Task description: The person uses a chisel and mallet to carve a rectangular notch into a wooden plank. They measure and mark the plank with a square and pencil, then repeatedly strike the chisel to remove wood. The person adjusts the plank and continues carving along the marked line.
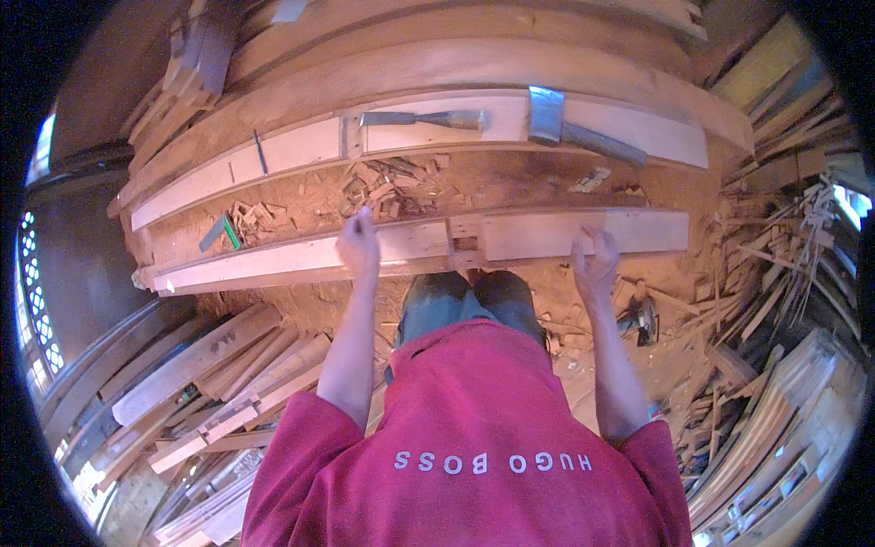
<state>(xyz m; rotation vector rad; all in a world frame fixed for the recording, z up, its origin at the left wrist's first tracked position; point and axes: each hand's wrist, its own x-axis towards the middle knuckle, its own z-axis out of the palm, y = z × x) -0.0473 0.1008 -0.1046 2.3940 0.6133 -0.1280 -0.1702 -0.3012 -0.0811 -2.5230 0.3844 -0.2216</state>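
A long pale wooden beam (556, 235) lies crosswise before me, with a rectangular mortise (466, 243) cut near its middle. My left hand (358, 244) is over the beam's left half, its fingers closed with a small pale tip showing at the top; what it pinches is too small to name. My right hand (595, 263) is at the near edge of the right half, fingers loosely bent and apart, holding nothing visible. On a second beam (319, 137) farther away lie a chisel (424, 119), a hatchet (583, 126) with a broad metal head, and a thin dark pencil-like stick (260, 152).
Wood chips (387, 187) are heaped between the two beams. A small tool with a green edge (221, 233) lies at the left. Stacked timber (246, 365) fills the lower left, and splintered offcuts (775, 264) pile up at the right. Larger planks (456, 64) lie behind.
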